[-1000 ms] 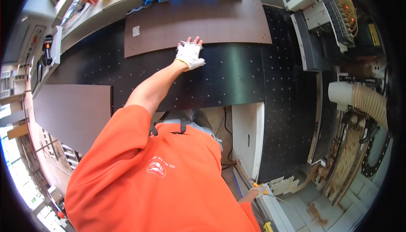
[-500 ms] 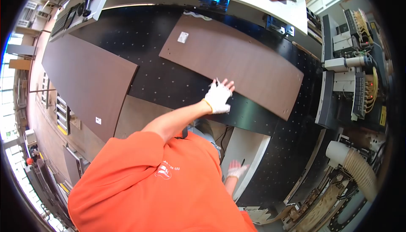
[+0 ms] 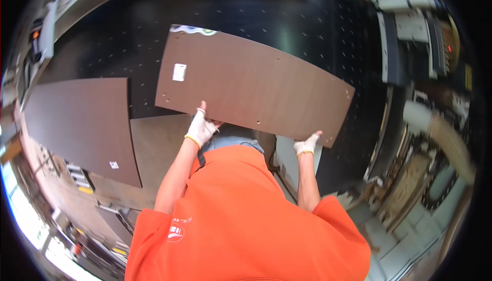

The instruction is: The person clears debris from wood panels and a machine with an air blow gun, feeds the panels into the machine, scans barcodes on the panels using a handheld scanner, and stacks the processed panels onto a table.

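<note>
Black desk [image 3: 107, 50] fills the upper view, dotted with rows of small pale marks. Machine [image 3: 412, 32] stands along the right side, a ribbed hose [image 3: 451, 142] below it. Worn, pale floor [image 3: 64, 178] at lower left. Person in an orange shirt [image 3: 251, 214] at the near side.

Brown board [image 3: 251, 84], long, slightly skewed: left end farther from the person, right end nearer. Near edge overhangs the desk's near side, above the person's jeans [image 3: 233, 136]. Cannot tell whether its underside touches the desk.

Second board [image 3: 82, 122], also brown, at left, apart from the first; a strip of desk shows between their upper parts. More desk shows beyond the far edge and between the right end and the machine side. White panel [image 3: 287, 160] below the near edge, between the hands.

Left hand [image 3: 201, 128], in a white glove, clamped on the brown board's near edge left of middle, thumb on top. Right hand [image 3: 308, 144], also gloved, clamped near the near right corner; its fingers are mostly hidden beneath.

White label [image 3: 179, 72] toward the left end; small holes near the ends and long edges.
</note>
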Motion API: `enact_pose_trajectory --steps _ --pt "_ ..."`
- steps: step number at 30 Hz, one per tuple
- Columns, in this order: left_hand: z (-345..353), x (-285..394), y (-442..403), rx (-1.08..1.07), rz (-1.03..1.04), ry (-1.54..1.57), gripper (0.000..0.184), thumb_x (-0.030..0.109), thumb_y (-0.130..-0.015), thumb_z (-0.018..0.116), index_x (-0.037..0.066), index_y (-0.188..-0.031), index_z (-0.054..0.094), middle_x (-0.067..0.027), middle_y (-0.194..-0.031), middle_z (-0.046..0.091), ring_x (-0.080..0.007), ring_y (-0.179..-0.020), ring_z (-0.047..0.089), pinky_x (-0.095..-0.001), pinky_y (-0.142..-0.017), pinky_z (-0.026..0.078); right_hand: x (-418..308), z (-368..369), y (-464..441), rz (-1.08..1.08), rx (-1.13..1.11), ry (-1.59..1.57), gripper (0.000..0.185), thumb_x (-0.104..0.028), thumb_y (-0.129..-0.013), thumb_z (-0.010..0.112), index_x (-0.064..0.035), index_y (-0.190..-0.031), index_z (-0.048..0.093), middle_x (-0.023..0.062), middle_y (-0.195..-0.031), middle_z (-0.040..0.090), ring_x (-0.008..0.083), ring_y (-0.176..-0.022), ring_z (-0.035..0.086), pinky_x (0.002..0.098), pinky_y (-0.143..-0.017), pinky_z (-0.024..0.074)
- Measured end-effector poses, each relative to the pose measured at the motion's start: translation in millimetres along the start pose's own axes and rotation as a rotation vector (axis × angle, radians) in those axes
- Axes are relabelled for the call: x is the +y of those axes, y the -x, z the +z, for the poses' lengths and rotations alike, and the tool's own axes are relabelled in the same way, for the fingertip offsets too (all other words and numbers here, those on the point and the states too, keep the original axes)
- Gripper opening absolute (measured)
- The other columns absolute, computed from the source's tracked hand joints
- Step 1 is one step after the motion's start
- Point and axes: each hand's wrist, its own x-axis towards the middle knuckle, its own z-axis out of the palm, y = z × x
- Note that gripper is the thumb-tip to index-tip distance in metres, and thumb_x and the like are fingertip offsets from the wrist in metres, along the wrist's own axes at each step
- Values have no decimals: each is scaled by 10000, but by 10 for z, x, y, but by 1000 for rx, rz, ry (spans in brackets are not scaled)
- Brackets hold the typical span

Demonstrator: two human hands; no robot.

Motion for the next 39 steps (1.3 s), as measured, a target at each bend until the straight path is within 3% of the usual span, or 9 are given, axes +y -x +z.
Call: enact_pose_trajectory --steps 4,9,11,14,18,24,28,33,39 --pt "158 -70 19 51 -37 176 802 778 -947 678 141 -1428 593 -96 -1341 671 -279 -1208 669 -512 -1064 565 -2 -29 127 -32 57 -28 839 -845 -1025 462 -178 -1521 584 36 -1457 686 281 -1193 680 497 -952 582" --pt "-19 44 323 187 61 65 825 852 -915 643 166 -1372 624 -60 -1235 701 -236 -1134 681 -460 -1001 575 234 -256 403 -195 61 152 770 -867 -937 621 -172 -1264 670 53 -959 684 192 -644 571 374 -489 364" --pt "-179 54 495 141 124 -17 813 894 -906 606 180 -1292 652 -28 -1139 720 -211 -1083 690 -424 -934 575 270 -328 433 -255 186 250 839 -845 -939 648 -179 -1449 635 40 -1260 719 249 -1033 689 452 -835 583" --pt "-607 236 844 180 208 -17 791 890 -925 585 182 -1269 660 -15 -1090 738 -183 -955 719 -359 -748 610 381 -583 238 -365 66 214 915 -778 -1023 579 -78 -1610 530 66 -1590 609 309 -1419 582 487 -1182 474" --pt "-1682 475 1318 262 277 74 824 880 -930 584 167 -1340 649 -27 -1156 759 -202 -994 749 -360 -769 660 731 -653 534 -637 580 827 979 -817 -938 676 148 -1069 778 177 -982 797 286 -897 718 468 -852 579" --pt "-3587 599 1948 246 319 279 714 854 -976 565 186 -1194 695 -23 -996 743 -166 -870 723 -403 -724 591 1308 -218 1450 -487 -220 1086 588 -640 -1056 673 -135 -756 666 -22 -610 530 118 -507 468 328 -482 362" --pt "-4247 1151 3193 912 392 -417 642 694 -1044 634 67 -947 733 -122 -941 768 -205 -762 741 -405 -687 598 2078 272 2076 -606 -626 1355 624 -577 -1095 648 -131 -660 603 -20 -542 505 114 -460 476 313 -457 347" --pt "-5505 1023 2834 1721 620 -259 738 643 -1062 611 -67 -1236 713 -283 -1313 739 -434 -1213 720 -490 -1049 562 3717 899 3459 -133 -884 1618 672 -638 -1076 622 16 -998 753 138 -840 770 221 -654 742 328 -545 566" --pt "-5547 1096 2438 978 707 486 1016 793 -1051 470 -63 -1595 520 -174 -1642 571 -309 -1503 543 -401 -1252 394 5330 1431 4218 103 -1108 1661 730 -664 -1104 519 28 -1205 727 193 -884 807 262 -645 768 343 -537 610"
